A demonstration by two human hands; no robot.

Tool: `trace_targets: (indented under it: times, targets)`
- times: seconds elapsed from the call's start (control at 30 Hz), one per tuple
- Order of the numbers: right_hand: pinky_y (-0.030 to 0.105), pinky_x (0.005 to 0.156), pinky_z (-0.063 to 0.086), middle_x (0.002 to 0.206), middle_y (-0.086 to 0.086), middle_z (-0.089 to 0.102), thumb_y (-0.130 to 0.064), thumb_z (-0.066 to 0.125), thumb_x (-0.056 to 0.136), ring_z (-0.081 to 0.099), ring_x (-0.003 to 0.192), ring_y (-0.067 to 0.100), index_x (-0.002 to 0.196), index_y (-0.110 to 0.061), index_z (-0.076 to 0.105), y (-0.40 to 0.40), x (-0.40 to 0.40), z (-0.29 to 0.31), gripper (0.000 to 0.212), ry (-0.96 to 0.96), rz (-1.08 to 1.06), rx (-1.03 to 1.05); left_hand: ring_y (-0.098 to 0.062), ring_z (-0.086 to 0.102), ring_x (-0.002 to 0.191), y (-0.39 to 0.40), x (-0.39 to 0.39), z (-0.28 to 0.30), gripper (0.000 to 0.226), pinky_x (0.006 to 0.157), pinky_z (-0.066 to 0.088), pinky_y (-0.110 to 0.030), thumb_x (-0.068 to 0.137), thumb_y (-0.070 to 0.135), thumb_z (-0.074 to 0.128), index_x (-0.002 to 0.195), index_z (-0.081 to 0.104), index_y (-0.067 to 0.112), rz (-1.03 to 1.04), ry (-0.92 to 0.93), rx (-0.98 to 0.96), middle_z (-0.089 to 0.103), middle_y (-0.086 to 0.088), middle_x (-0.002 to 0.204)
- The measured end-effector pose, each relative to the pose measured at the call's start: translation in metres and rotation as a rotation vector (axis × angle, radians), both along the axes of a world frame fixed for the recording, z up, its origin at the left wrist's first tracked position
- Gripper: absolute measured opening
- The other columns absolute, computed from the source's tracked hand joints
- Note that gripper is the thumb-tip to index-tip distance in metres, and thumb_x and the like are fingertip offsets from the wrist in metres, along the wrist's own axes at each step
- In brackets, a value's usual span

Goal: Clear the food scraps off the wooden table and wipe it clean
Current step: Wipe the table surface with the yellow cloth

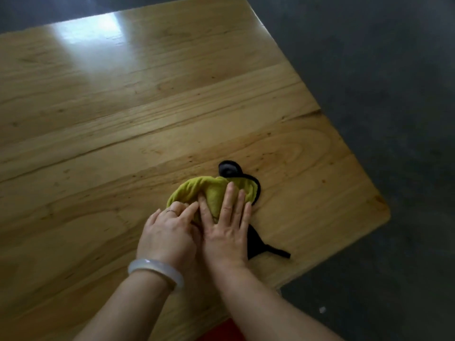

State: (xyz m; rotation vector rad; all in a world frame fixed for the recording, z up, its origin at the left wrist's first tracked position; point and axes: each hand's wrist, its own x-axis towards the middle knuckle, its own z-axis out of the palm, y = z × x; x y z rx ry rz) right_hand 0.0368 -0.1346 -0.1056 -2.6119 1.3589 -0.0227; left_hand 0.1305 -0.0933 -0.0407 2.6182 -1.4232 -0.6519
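Near the counter's (123, 99) right corner, a yellow-green cloth (211, 190) lies bunched over a black item (227, 168); the right hand (225, 227) presses flat on it, fingers straight and spread; the left hand (167, 232), beside it, touches the cloth's near edge with lightly bent fingers.

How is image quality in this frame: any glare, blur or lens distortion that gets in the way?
Head view: a bright window reflection washes out the wooden table at its far left; the whole frame is soft, with dark corners; wide-angle bending curves the table edges. The left hand, right hand and yellow-green cloth remain legible.
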Motion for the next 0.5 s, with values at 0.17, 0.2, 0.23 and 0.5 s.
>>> trace_targets:
  times: [0.17,0.2,0.23,0.5]
  targets:
    - [0.068,0.113,0.007,0.157,0.028,-0.005,-0.029,0.018,0.090,0.004,0.141,0.053,0.150,-0.028,0.024,0.049,0.005,-0.005,0.060,0.064,0.089,0.057,-0.021,0.060,0.093,0.041,-0.003,-0.004,0.032,0.079,0.045,-0.034,0.085,0.027,0.044,0.111,0.063,0.028,-0.018,-0.146,0.095,0.060,0.003,0.101]
    - [0.068,0.113,0.003,0.157,0.027,-0.008,-0.032,0.019,0.088,0.000,0.142,0.053,0.150,-0.029,0.023,0.053,0.006,-0.005,0.062,0.091,0.135,0.079,-0.021,0.059,0.094,0.045,-0.002,-0.002,0.028,0.078,0.044,-0.033,0.086,0.027,0.045,0.108,0.063,0.028,-0.007,-0.162,0.143,0.060,0.002,0.101]
    - [0.067,0.113,0.003,0.159,0.025,-0.005,-0.037,0.021,0.088,0.002,0.142,0.051,0.149,-0.031,0.024,0.055,0.006,-0.005,0.062,0.088,0.178,0.094,-0.020,0.056,0.098,0.049,-0.002,0.000,0.025,0.080,0.042,-0.031,0.088,0.029,0.044,0.107,0.060,0.028,0.010,-0.165,0.177,0.058,0.002,0.104]
    - [0.060,0.111,-0.006,0.163,0.007,-0.005,-0.065,0.027,0.089,-0.007,0.148,0.034,0.148,-0.042,0.030,-0.002,-0.047,0.002,0.063,0.027,0.550,0.065,-0.019,0.057,0.101,0.022,-0.023,0.000,0.008,0.079,0.043,-0.028,0.092,0.026,0.042,0.098,0.046,0.022,0.087,-0.050,0.316,0.056,-0.001,0.110]
